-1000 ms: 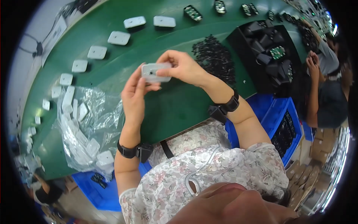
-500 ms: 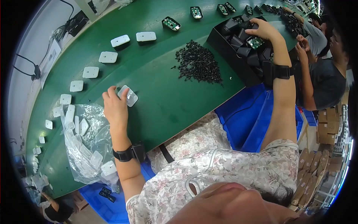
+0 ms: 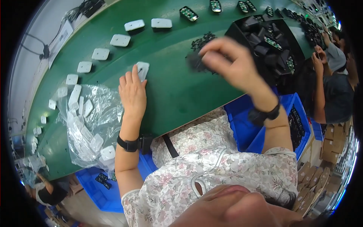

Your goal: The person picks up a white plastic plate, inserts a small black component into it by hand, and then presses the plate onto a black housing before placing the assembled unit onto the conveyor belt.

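A white plastic cover (image 3: 143,70) lies on the green table, with a small dark mark on its face. My left hand (image 3: 132,92) grips its near end, index finger along the left edge and thumb at the right. Over the pile of small black parts (image 3: 204,41), my right hand (image 3: 236,64) is smeared by motion. Its bent fingers and thumb close on a black plastic housing (image 3: 196,62), too blurred for detail. Beyond it stands a black box (image 3: 242,47) full of black housings, some showing green circuit boards (image 3: 273,42).
White covers (image 3: 120,40) form a curved row along the far edge, continuing right as black housings with boards (image 3: 189,14). A clear plastic bag (image 3: 113,98) of white covers lies at left. Blue bins (image 3: 242,121) sit below the near edge. Co-workers (image 3: 332,87) sit at right.
My right hand has left the black box and come left over the small parts, carrying a black housing. The left hand has settled on the white cover, which sits slightly farther away.
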A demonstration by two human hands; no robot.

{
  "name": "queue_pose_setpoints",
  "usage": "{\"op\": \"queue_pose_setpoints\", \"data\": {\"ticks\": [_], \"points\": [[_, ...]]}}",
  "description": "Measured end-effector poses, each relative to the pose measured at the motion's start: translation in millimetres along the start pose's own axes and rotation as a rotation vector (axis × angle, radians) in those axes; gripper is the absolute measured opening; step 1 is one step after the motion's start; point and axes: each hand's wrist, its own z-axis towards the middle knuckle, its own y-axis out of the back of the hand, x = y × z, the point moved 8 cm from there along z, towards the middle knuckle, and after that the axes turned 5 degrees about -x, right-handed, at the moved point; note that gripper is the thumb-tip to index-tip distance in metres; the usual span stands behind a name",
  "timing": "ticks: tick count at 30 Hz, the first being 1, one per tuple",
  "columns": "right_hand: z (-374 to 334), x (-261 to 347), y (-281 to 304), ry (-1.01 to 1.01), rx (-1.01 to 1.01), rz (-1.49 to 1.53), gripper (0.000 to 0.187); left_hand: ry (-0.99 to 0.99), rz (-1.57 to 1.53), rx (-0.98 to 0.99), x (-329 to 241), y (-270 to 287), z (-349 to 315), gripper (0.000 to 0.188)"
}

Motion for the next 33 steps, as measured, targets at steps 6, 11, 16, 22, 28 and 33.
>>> {"op": "queue_pose_setpoints", "data": {"ticks": [6,11,16,22,28,33], "points": [[-42,-19,-89,0.054,0.192,-0.207,0.017,-0.087,-0.306,-0.035,-2,11,5,0.056],[-56,-11,-96,0.246,0.450,-0.361,0.039,-0.180,-0.480,-0.029,-8,17,-4,0.057],[-36,-6,-94,0.243,0.380,-0.263,0.042,-0.179,-0.442,-0.010,-9,18,-10,0.059],[0,6,-129,0.314,0.265,-0.245,0.039,-0.046,-0.764,-0.057,13,33,-8,0.057],[4,2,-150,0.387,0.341,-0.331,0.036,-0.152,-0.643,0.028,11,20,-21,0.057],[-2,2,-153,0.417,0.344,-0.396,0.037,-0.192,-0.498,0.006,3,24,-26,0.055]]}}
